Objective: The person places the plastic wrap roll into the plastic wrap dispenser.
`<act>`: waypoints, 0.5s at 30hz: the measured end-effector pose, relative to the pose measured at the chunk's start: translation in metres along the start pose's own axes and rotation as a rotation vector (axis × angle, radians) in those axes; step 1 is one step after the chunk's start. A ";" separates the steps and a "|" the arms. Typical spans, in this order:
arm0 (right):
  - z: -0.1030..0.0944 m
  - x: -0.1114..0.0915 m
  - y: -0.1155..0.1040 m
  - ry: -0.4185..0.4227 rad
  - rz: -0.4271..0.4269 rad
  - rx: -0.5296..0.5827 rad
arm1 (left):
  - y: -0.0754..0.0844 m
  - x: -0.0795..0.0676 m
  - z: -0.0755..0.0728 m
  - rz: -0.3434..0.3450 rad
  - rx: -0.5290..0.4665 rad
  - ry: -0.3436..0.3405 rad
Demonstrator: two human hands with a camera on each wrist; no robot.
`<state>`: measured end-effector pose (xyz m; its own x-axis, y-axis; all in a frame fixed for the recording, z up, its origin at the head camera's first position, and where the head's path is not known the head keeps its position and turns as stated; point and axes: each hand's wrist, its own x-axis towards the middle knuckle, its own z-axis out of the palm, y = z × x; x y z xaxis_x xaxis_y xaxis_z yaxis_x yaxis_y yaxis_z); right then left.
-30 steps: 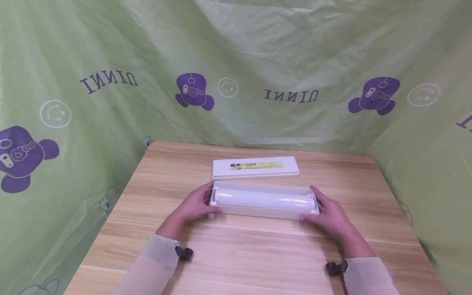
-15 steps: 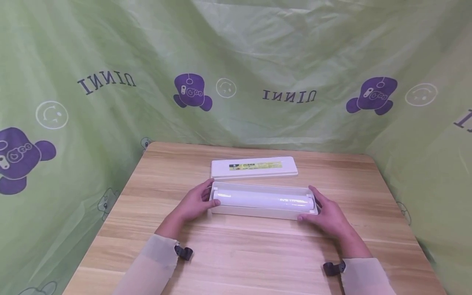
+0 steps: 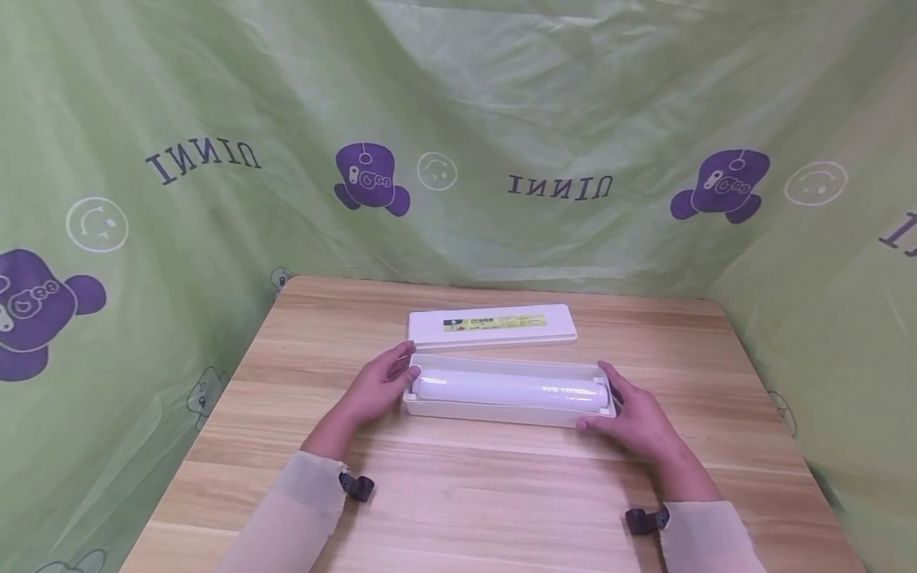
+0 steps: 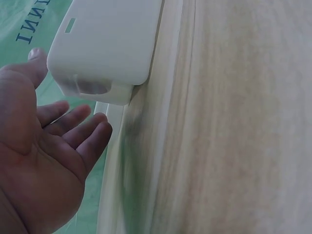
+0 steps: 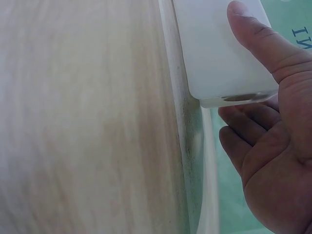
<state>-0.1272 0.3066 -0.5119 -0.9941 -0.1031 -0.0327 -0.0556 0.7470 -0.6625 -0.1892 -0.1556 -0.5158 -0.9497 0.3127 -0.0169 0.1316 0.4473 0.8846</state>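
Observation:
A white cling film box lies lengthwise on the table, its top off. Inside it rests a shiny roll of cling film. My left hand is at the left end, thumb on the upper rim by the roll's end. In the left wrist view its fingers are loosely bent below the box end, not round it. My right hand grips the right end, thumb on the front wall and index finger at the far corner. The right wrist view shows that thumb flat against the wall.
Behind the box lies its long white lid with a yellow-green label. Both rest on a wood-grain table. A green printed curtain hangs round the back and sides. Dark wrist mounts stick out from the sleeves.
My left thumb has moved from the box's front wall up to the rim at the roll's left end, and the left hand has lifted slightly. My right hand keeps its hold.

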 end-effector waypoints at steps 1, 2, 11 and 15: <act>0.000 0.000 0.000 0.001 -0.002 0.000 | 0.000 0.000 0.000 0.004 0.006 0.006; 0.000 0.000 0.000 0.002 -0.003 0.000 | 0.000 0.001 -0.001 0.003 0.010 0.014; 0.000 0.000 0.000 0.012 -0.019 0.004 | -0.002 0.005 -0.005 0.021 0.059 0.068; 0.000 -0.001 -0.001 0.014 -0.024 0.001 | 0.000 0.005 -0.007 0.014 0.070 0.077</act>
<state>-0.1265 0.3061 -0.5106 -0.9937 -0.1122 -0.0064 -0.0798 0.7436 -0.6639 -0.1961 -0.1595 -0.5127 -0.9663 0.2554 0.0330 0.1616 0.5018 0.8497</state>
